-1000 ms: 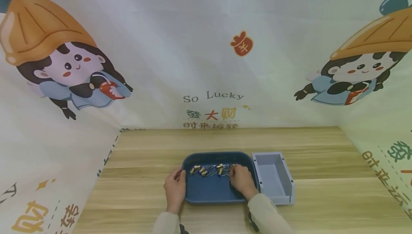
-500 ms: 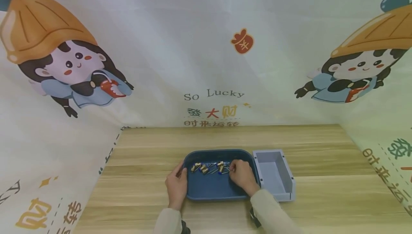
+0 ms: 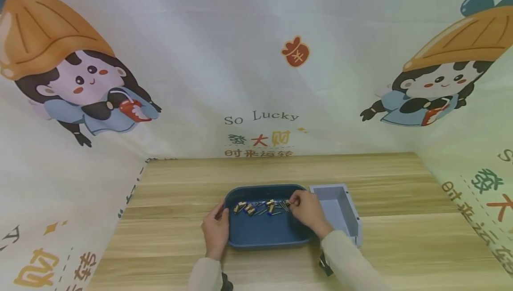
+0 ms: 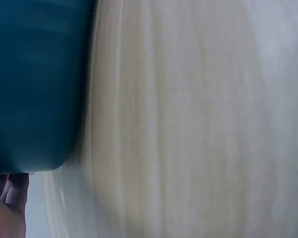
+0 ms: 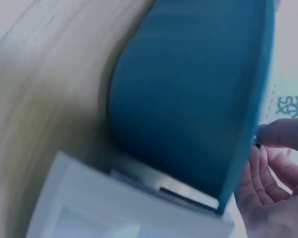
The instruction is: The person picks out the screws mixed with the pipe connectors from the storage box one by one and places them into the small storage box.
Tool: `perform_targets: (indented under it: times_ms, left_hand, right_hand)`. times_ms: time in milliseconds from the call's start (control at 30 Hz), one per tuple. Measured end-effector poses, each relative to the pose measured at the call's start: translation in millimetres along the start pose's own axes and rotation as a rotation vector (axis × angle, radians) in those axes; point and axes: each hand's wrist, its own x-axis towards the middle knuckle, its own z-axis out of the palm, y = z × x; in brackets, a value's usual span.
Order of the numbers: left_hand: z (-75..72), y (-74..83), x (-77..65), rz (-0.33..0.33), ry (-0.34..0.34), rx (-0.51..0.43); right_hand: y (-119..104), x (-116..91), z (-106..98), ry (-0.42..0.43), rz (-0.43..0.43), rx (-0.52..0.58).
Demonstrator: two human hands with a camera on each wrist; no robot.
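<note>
A dark blue tray [image 3: 267, 234] lies on the wooden table, with several small brass-coloured pieces [image 3: 250, 209] and thin metal pins with blue ends spread across its back half. At its left rim my left hand [image 3: 215, 233] grips the edge between thumb and fingers; the left wrist view has only fingers [image 4: 16, 196] at the tray's side. My right hand [image 3: 308, 211] is over the tray's right part, pinching a small brass-and-metal piece [image 3: 287, 202] between thumb and fingertips. In the right wrist view just a dark tip [image 5: 258, 143] of that piece shows.
A pale grey bin [image 3: 354, 213] stands right up against the tray's right side, partly behind my right hand. Printed cloth walls [image 3: 192, 104] close in the wooden table [image 3: 384, 184] at the back and both sides.
My right hand has drawn back to the right from among the pieces, with the small brass-and-metal piece now showing at its fingertips. The left hand keeps its grip on the tray.
</note>
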Motion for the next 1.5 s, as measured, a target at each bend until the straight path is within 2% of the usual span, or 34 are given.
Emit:
perform_targets:
  times_ms: [333,533,733,1133,1500]
  left_hand:
    - [-3.4,-0.4,2.5,0.006,-0.013,-0.003]
    - [-3.6,-0.9,2.8,0.013,-0.01,0.005]
    - [-3.9,-1.4,2.9,0.01,-0.007,0.004]
    - [-2.7,-0.5,1.0,-0.004,-0.009,0.025]
    - [-0.5,-0.7,0.1,-0.007,-0.012,0.008]
  right_hand:
    - [9.3,1.4,-20.3,0.057,0.008,0.003]
    - [20.2,-2.1,-34.1,0.048,0.078,0.008]
    - [35.6,-3.6,-42.3,0.108,0.104,0.005]
    - [60.0,-11.8,-39.8,0.101,0.276,0.065]
    - [65.5,-17.3,-31.4,0.065,0.367,0.078]
